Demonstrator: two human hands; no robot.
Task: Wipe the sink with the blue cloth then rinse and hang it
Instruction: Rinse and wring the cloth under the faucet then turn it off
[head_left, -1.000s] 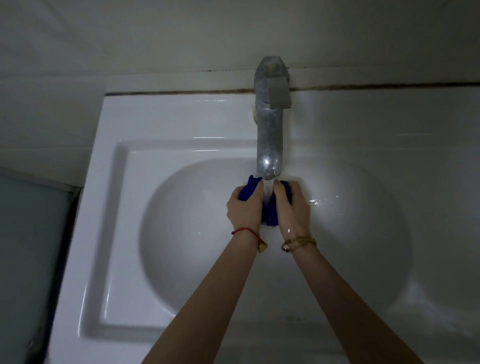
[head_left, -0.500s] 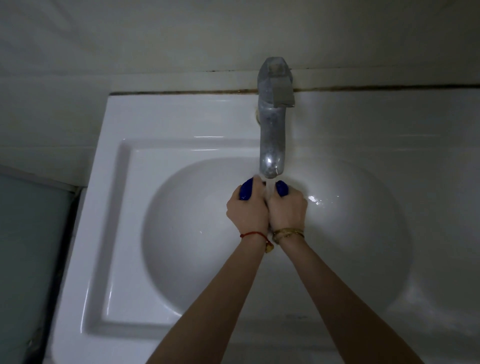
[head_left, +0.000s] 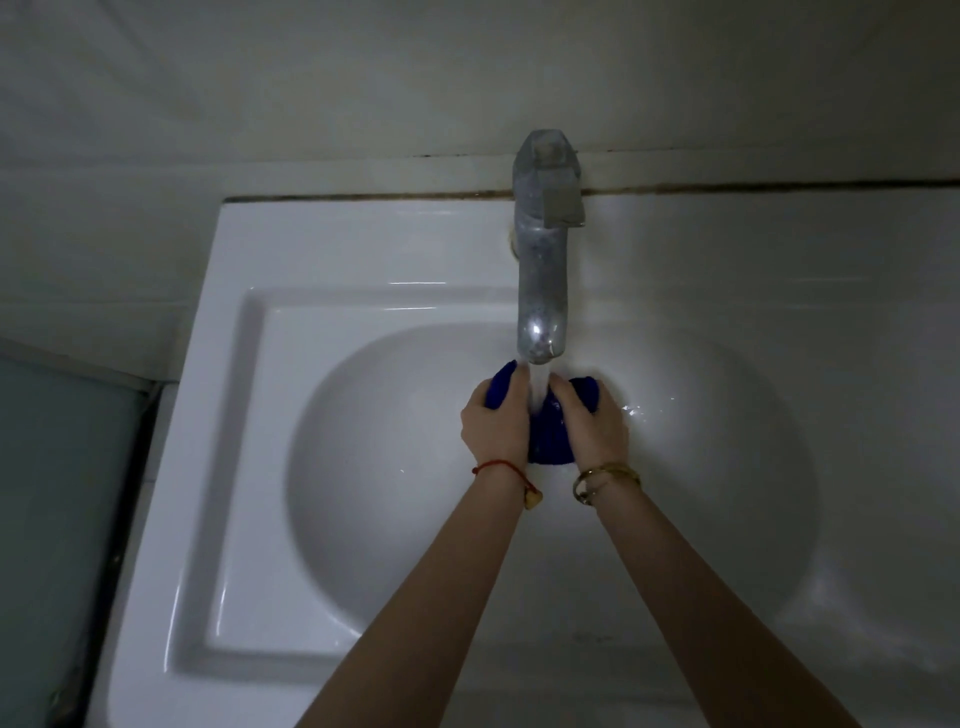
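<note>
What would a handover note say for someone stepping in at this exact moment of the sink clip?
Left hand: closed on the blue cloth.
Right hand: closed on the same cloth.
Cloth: bunched between both hands over the sink basin, under the faucet, water running onto it.
Done: rinse is under way; whether the wiping is finished cannot be told from here.
Left: finish rinsing, shut off the water, hang the cloth. No hanging spot is in view.

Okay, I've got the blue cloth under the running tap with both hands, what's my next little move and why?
Probably squeeze: water from the tap falls on the blue cloth, which the left hand and right hand already grip over the sink.
</note>
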